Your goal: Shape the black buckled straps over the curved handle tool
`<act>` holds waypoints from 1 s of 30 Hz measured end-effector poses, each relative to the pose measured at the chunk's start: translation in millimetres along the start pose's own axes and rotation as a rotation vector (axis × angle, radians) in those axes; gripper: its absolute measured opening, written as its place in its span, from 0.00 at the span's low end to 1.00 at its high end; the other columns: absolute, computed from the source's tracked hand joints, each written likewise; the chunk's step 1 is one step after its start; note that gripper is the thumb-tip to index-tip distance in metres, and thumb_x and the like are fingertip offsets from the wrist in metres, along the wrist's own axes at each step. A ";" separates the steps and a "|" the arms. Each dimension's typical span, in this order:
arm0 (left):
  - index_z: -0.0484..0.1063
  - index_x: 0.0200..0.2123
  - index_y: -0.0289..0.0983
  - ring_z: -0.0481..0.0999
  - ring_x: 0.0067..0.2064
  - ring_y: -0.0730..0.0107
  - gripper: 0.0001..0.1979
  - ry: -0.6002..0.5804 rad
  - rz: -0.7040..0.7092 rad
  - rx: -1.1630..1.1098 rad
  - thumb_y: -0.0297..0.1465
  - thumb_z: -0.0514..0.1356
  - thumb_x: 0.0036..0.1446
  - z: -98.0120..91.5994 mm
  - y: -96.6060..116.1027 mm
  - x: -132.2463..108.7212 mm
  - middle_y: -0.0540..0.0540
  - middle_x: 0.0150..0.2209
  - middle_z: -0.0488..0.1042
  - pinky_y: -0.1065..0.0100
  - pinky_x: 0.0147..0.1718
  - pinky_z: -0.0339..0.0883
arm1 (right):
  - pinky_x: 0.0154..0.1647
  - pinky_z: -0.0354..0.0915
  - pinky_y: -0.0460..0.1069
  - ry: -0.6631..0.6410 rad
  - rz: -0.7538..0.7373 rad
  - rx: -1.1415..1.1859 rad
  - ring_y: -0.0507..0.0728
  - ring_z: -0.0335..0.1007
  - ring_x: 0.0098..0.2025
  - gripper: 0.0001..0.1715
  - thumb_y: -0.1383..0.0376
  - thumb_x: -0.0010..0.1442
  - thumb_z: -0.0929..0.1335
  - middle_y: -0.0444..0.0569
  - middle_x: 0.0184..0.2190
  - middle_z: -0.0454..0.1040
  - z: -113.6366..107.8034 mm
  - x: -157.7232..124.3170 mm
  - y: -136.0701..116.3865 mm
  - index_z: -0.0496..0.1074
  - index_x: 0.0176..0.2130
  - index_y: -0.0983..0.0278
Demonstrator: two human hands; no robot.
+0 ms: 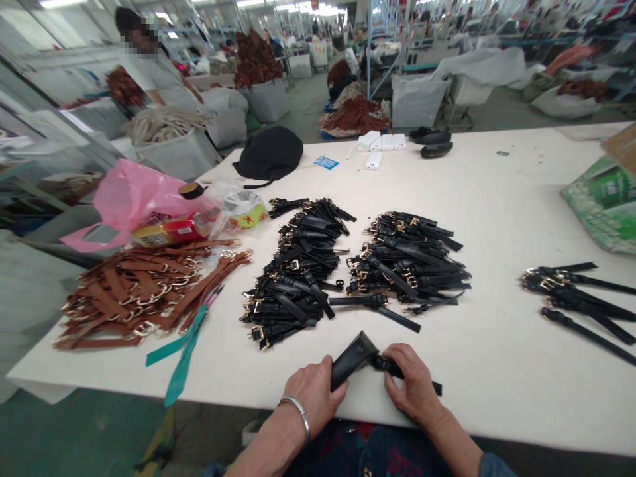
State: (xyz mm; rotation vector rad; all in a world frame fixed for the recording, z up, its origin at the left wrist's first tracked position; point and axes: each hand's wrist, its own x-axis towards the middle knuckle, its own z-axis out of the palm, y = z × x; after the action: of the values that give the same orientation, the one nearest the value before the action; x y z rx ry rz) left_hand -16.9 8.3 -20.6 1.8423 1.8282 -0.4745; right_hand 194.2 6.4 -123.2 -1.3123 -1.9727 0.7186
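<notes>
Near the front edge of the table, my left hand (314, 391) is closed around a black object (354, 358) with a wide, flared far end; its exact kind I cannot make out. My right hand (411, 384) pinches a short black strap (433, 386), whose free end sticks out to the right. The strap's other end meets the flared end of the black object, and the contact is partly hidden by my fingers. Just beyond my hands lie two heaps of black buckle straps, a left heap (298, 271) and a right heap (405, 258), with gold-coloured buckles.
Brown buckle straps (129, 291) cover the table's left side, beside teal ribbon (186, 358) and a pink bag (139, 195). Several more black straps (586, 291) lie at right, near a green-printed package (603, 199). A black cap (272, 152) rests at the back. A person (159, 73) stands beyond.
</notes>
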 end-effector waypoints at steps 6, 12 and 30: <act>0.65 0.39 0.40 0.72 0.36 0.58 0.16 -0.037 -0.011 0.030 0.43 0.49 0.52 3.3 -18.9 -16.7 0.42 0.33 0.73 0.63 0.34 0.63 | 0.41 0.64 0.54 -0.042 -0.030 0.017 0.59 0.63 0.41 0.20 0.70 0.48 0.63 0.51 0.37 0.67 -2.5 1.0 0.8 0.66 0.43 0.61; 0.64 0.40 0.40 0.72 0.38 0.58 0.17 -0.056 0.059 0.036 0.42 0.50 0.52 6.6 -6.6 -19.5 0.43 0.35 0.73 0.63 0.35 0.63 | 0.39 0.64 0.54 -0.035 -0.026 0.020 0.58 0.63 0.39 0.16 0.70 0.50 0.63 0.51 0.35 0.67 -3.3 2.8 1.9 0.67 0.41 0.62; 0.66 0.37 0.41 0.72 0.34 0.60 0.15 0.023 0.070 -0.018 0.43 0.50 0.51 8.5 -13.0 -7.9 0.44 0.31 0.73 0.65 0.32 0.62 | 0.40 0.63 0.53 -0.072 0.006 0.032 0.58 0.62 0.40 0.14 0.70 0.51 0.63 0.51 0.35 0.66 -3.8 2.2 3.7 0.66 0.40 0.62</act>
State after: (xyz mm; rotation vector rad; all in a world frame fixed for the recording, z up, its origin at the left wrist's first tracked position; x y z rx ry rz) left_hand -29.2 -3.4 -24.3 1.9000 1.7708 -0.4127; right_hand 198.6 10.1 -123.0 -1.2905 -2.0065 0.8070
